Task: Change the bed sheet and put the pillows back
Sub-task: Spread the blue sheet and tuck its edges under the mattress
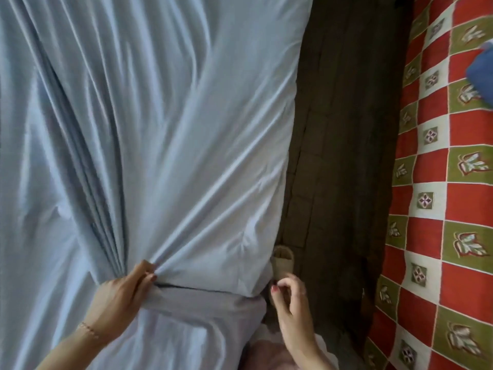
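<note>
A pale blue bed sheet (165,129) covers the bed and fills the left two thirds of the head view, with deep folds fanning out from one bunched point. My left hand (120,292) grips that bunch of sheet near the bed's lower edge. My right hand (289,297) hovers just off the bed's right edge with its fingers loosely curled, and I see nothing in it. No pillows are in view.
A strip of dark tiled floor (341,156) runs between the bed and a second surface with a red, green and white checked cover (440,196). A beige slipper (281,260) lies on the floor by the bed. Something blue (480,68) sits on the checked cover.
</note>
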